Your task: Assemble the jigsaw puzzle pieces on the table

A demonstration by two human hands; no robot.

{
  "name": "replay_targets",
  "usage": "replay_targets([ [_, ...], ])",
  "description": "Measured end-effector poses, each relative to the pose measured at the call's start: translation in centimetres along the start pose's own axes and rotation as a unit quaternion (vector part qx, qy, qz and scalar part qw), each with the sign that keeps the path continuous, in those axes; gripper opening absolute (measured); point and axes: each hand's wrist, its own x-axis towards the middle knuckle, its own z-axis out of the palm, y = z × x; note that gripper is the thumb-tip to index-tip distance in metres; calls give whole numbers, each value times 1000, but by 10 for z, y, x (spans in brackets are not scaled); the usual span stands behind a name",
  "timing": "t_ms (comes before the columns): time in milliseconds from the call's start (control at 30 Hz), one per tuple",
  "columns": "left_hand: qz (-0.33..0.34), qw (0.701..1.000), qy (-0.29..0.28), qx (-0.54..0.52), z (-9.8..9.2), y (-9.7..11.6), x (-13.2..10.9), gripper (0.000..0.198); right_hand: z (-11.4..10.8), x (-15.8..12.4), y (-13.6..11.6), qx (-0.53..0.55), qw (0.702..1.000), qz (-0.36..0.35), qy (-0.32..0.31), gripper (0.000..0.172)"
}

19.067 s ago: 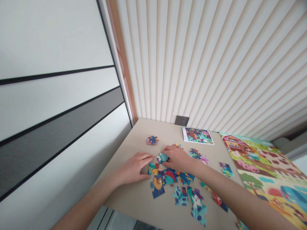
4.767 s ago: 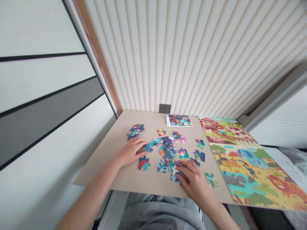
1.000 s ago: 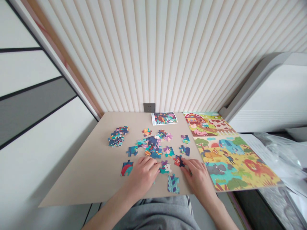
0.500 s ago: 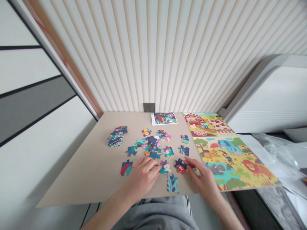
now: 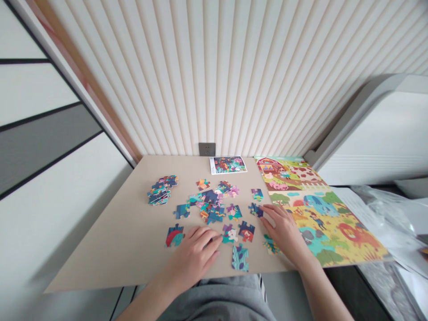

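Observation:
My left hand [image 5: 196, 253] lies on the table with its fingers loosely bent and apart, holding nothing. Its fingertips are just left of a puzzle piece with a white animal [image 5: 229, 233]. With thumb and fingers apart, my right hand [image 5: 283, 232] reaches to the right edge of a dark blue puzzle piece [image 5: 254, 209]; the fingertips seem to touch it. A navy piece with a red figure [image 5: 246, 231] lies between the hands. Below it is a teal leaf-patterned piece [image 5: 240, 258]. A green and yellow piece [image 5: 270, 245] is partly hidden under my right hand.
Loose pieces are heaped mid-table [image 5: 210, 197], and a stack of pieces [image 5: 159, 192] stands left. A red and teal piece [image 5: 174, 236] lies front left. Behind is a picture card [image 5: 230, 165]. Farm [image 5: 290, 174] and animal puzzles [image 5: 324, 227] cover the right side.
My right hand has left the navy piece with the red figure and moved up to the dark blue piece. The red-figure piece is turned and slightly further left. My left hand has barely shifted.

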Motion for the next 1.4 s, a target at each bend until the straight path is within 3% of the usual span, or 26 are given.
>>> replay_targets([
  [133, -19, 998, 48, 28, -16, -19, -15, 28, 5, 4, 2, -23, 1000, 3, -10, 35],
  [300, -82, 985, 95, 118, -32, -72, -51, 31, 17, 1, 6, -1, 1000, 20, 6, 34],
  [433, -139, 970, 124, 157, -30, -110, -80, 30, 22, -3, 8, 10, 999, 29, 33, 38],
  [600, -187, 963, 144, 127, -17, -125, -94, 30, 21, -5, 1, 9, 998, 37, 44, 41],
  [1000, -177, 963, 140, 145, -11, -124, -91, 29, 19, -7, -1, -55, 996, 65, 24, 42],
  [1133, -160, 963, 143, 160, -22, -119, -86, 28, 13, -1, -5, -71, 996, 40, 35, 41],
  [1267, -99, 977, 103, 157, -50, -109, -58, 31, -2, 29, -28, -38, 998, -44, -17, 33],
  [1400, -58, 992, 25, 106, -65, -108, 0, 33, 0, 75, -70, 4, 987, -134, -86, 28],
])
